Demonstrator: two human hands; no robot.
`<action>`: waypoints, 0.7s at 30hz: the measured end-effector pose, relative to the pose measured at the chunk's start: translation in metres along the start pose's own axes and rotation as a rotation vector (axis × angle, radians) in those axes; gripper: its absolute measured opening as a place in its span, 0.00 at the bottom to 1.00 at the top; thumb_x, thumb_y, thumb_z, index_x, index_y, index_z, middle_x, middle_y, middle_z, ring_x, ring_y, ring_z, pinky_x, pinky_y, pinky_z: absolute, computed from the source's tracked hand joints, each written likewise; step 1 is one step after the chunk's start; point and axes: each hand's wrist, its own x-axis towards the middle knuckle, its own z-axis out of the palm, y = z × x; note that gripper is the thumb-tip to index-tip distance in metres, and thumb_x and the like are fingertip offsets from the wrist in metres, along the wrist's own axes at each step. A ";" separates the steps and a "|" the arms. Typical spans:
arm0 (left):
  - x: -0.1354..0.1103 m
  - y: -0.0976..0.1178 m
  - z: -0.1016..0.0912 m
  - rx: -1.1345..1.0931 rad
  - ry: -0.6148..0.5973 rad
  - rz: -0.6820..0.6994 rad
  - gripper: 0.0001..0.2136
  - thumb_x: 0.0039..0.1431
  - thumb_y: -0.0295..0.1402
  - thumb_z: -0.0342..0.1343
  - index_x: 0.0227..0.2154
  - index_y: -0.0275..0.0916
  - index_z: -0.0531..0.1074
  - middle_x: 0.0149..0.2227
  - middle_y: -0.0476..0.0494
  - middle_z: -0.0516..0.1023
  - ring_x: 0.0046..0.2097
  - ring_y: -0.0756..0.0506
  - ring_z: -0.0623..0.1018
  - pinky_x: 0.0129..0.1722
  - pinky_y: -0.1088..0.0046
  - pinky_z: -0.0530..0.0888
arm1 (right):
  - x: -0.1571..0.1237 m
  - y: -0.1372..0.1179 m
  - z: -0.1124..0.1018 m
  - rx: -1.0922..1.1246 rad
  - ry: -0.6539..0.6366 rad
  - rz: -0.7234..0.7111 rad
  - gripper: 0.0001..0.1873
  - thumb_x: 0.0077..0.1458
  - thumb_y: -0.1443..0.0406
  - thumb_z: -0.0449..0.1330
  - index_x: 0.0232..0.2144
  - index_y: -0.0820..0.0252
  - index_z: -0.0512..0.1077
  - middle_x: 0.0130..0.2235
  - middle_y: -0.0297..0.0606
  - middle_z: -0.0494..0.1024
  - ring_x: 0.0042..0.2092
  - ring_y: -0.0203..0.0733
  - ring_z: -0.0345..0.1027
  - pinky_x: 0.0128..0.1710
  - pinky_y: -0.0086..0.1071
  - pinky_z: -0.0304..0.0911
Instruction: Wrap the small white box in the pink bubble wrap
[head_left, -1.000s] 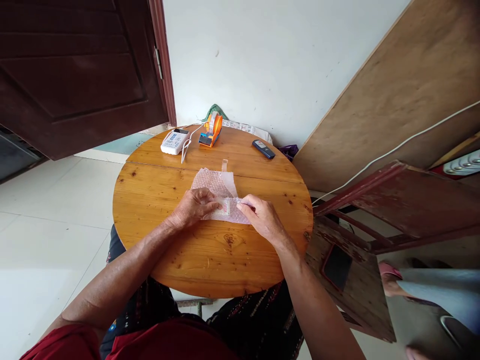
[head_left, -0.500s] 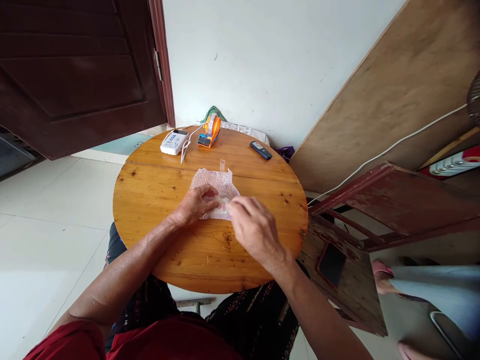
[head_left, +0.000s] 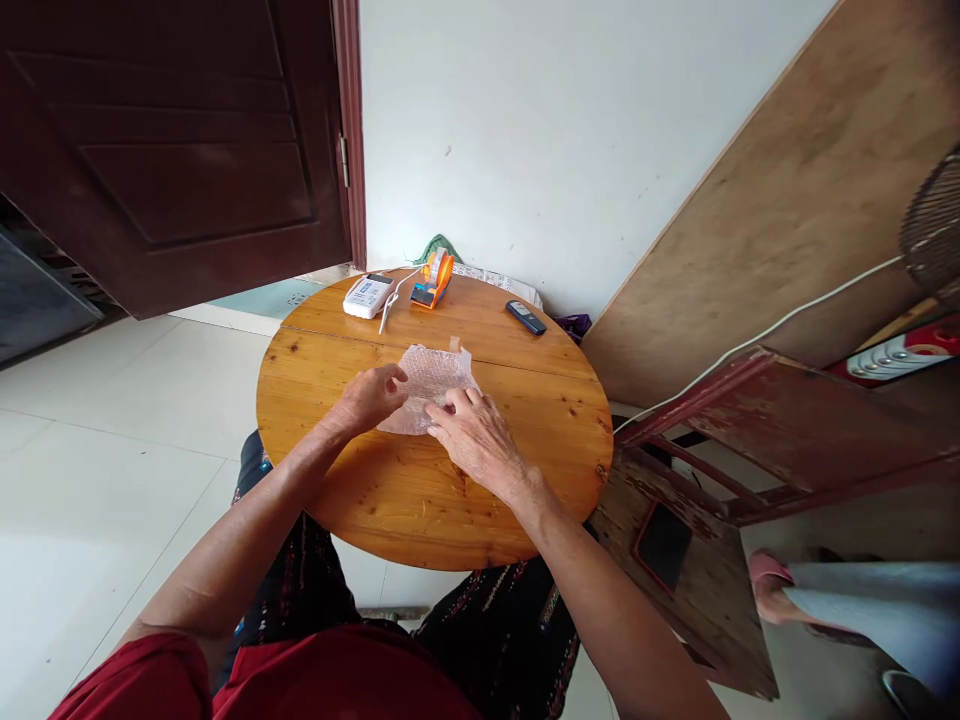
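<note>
A sheet of bubble wrap (head_left: 431, 368) lies on the round wooden table (head_left: 420, 510) in front of me. At its far edge sticks a short strip of clear tape (head_left: 454, 344). My left hand (head_left: 373, 398) hovers at the wrap's left edge, its fingers loosely bent and apart, with nothing visible in them. Over the near right part of the wrap rests my right hand (head_left: 478, 436), fingers spread and tips touching the plastic. What lies under that hand is hidden.
Toward the back stand a white box-shaped device (head_left: 368, 297) with a white cable (head_left: 389, 308), an orange tape dispenser (head_left: 435, 280) and a dark handheld device (head_left: 525, 317). A wooden chair (head_left: 705, 530) is to the right, near another person's leg (head_left: 862, 595).
My right hand has come down from a closed, raised pose onto the wrap, fingers now spread. My left hand has drawn back to the wrap's left edge. A red-marked patch is now covered.
</note>
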 end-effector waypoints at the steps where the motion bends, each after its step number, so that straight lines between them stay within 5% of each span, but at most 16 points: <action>1: -0.003 -0.002 -0.002 0.036 0.013 -0.016 0.13 0.53 0.32 0.58 0.41 0.38 0.78 0.30 0.46 0.79 0.32 0.45 0.77 0.32 0.73 0.70 | 0.002 -0.001 0.001 -0.025 -0.005 0.001 0.10 0.64 0.59 0.59 0.45 0.54 0.76 0.44 0.45 0.73 0.47 0.51 0.63 0.46 0.43 0.62; 7: -0.023 -0.010 -0.005 0.127 0.028 -0.149 0.16 0.54 0.43 0.60 0.41 0.38 0.78 0.34 0.40 0.82 0.35 0.41 0.80 0.32 0.72 0.69 | 0.009 -0.003 0.004 -0.085 -0.009 -0.020 0.09 0.65 0.61 0.59 0.42 0.56 0.77 0.44 0.48 0.74 0.48 0.54 0.62 0.45 0.44 0.60; 12: -0.022 -0.012 0.004 -0.030 0.058 -0.276 0.15 0.45 0.40 0.64 0.35 0.37 0.78 0.28 0.41 0.80 0.37 0.39 0.80 0.31 0.72 0.67 | 0.009 -0.002 0.005 -0.126 0.005 -0.036 0.10 0.65 0.60 0.59 0.43 0.56 0.77 0.44 0.48 0.74 0.48 0.54 0.62 0.45 0.44 0.59; 17: -0.017 -0.007 0.010 -0.216 0.002 -0.318 0.04 0.43 0.32 0.60 0.22 0.37 0.71 0.15 0.54 0.66 0.22 0.49 0.70 0.23 0.77 0.60 | 0.011 -0.002 0.007 -0.132 0.007 -0.051 0.11 0.65 0.61 0.57 0.42 0.57 0.78 0.44 0.49 0.74 0.47 0.54 0.63 0.45 0.44 0.59; 21: -0.016 0.005 0.012 -0.420 -0.033 -0.299 0.07 0.46 0.32 0.57 0.19 0.39 0.65 0.15 0.56 0.63 0.18 0.54 0.63 0.19 0.79 0.59 | 0.013 -0.001 0.006 -0.084 -0.009 -0.044 0.12 0.66 0.61 0.56 0.41 0.57 0.78 0.45 0.49 0.73 0.48 0.54 0.63 0.46 0.45 0.59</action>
